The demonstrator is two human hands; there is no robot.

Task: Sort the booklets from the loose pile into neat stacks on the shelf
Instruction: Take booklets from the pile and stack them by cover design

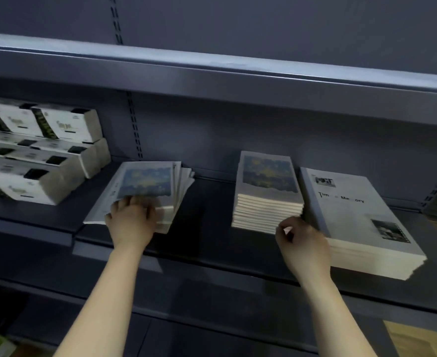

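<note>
Shelf [207, 207] of dark grey metal carries 3 groups of booklets along its deck.

1. Loose pile [148, 181]: lies at 9 o'clock of the shelf centre. Its booklets are fanned, with edges splayed toward 3 o'clock. The top cover shows a blue and yellow picture. A larger grey booklet sticks out from under the pile toward 7 o'clock.
2. Neat stack [266, 199]: lies at 3 o'clock of the loose pile, well apart from it, with bare shelf between. The edges are squared, and the top cover bears the same blue and yellow picture.
3. Large stack [354, 215]: sits just beside the neat stack at its 3 o'clock. The grey top cover carries black lettering and a small photo at its near corner.

Left hand [132, 220]: sits at the 6 o'clock edge of the loose pile. Its fingers curl over the top booklets and grip them.

Right hand [305, 243]: sits at the 5 o'clock corner of the neat stack, in front of the large stack. Its fingers are curled, with the thumb close to the forefinger. Whether they pinch a booklet cannot be told.

White boxes [40, 150] with black stripes are piled at 9 o'clock of the loose pile. An upper shelf [238, 81] overhangs at 12 o'clock.
</note>
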